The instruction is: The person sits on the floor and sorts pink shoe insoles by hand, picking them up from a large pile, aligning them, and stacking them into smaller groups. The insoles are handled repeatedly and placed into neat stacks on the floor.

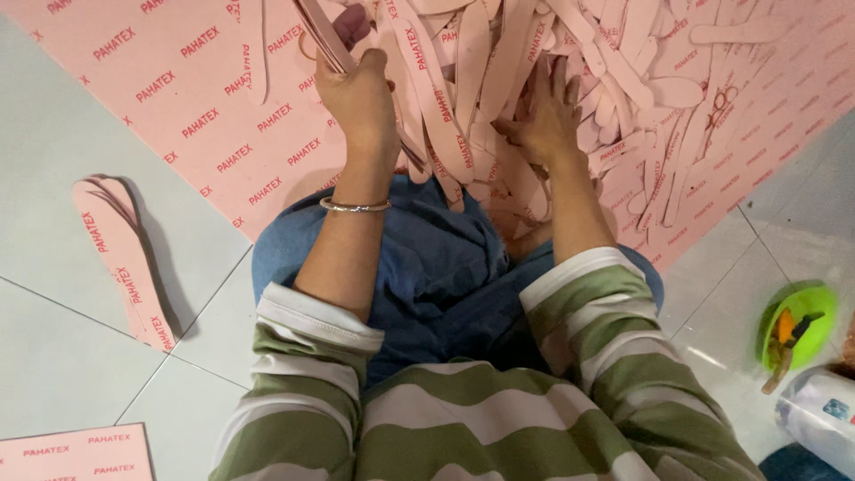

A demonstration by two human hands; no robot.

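Observation:
My left hand (358, 93) is closed around a thin stack of pink insole-shaped cutouts (322, 34), held up above my lap. My right hand (545, 116) lies with spread fingers on a big loose pile of the same pink insole cutouts (614, 80), touching several of them; it grips nothing that I can see. The pile rests on a large pink printed sheet (187, 98) spread on the tiled floor. A metal bangle (354, 206) circles my left wrist. Both sleeves are green-and-white striped, over blue trousers.
A small upright stack of pink insoles (120, 254) stands on the pale floor tiles (53, 356) at left. Another pink sheet corner (71, 454) shows bottom left. A green bowl with small tools (797, 330) and a white plastic package (815, 414) sit at right.

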